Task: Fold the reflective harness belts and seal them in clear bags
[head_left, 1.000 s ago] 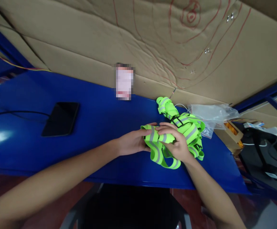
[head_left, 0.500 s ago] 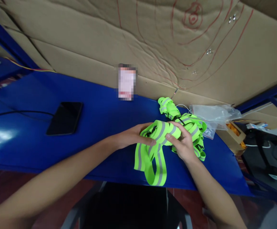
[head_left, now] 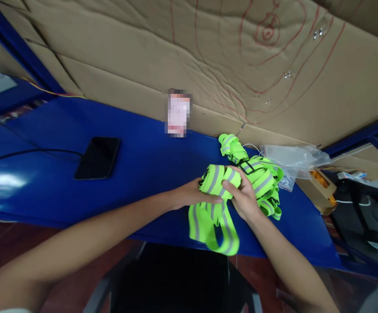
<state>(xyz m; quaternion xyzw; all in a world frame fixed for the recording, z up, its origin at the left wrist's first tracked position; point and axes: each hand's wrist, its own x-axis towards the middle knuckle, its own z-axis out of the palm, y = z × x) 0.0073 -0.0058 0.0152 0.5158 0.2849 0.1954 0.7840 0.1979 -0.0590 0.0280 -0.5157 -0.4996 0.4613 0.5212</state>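
Observation:
Both of my hands grip one bundle of neon-green reflective strap (head_left: 213, 179) with a grey stripe, held above the table's front half. My left hand (head_left: 197, 194) is closed on its left and lower side, the thumb lying across the strap. On the right, my right hand (head_left: 241, 193) is wrapped round the rolled part, thumb pressed on the front. A loose loop of the strap hangs below the hands. Just behind my right hand lies a heap of similar green reflective straps (head_left: 263, 178) with black parts. My left fingers are mostly hidden behind the bundle.
A black phone-like device (head_left: 98, 158) with a cable lies on the blue table (head_left: 137, 143) at left. Clear plastic bags (head_left: 290, 156), an open cardboard box (head_left: 319, 187) and a black bag (head_left: 361, 217) are at right. Behind stands a cardboard panel (head_left: 127, 56); a black chair (head_left: 169, 278) is below.
The view has shifted slightly. My left hand has slid lower along the bundle, and the hanging loop has swung to the right. Both hands keep hold of the strap.

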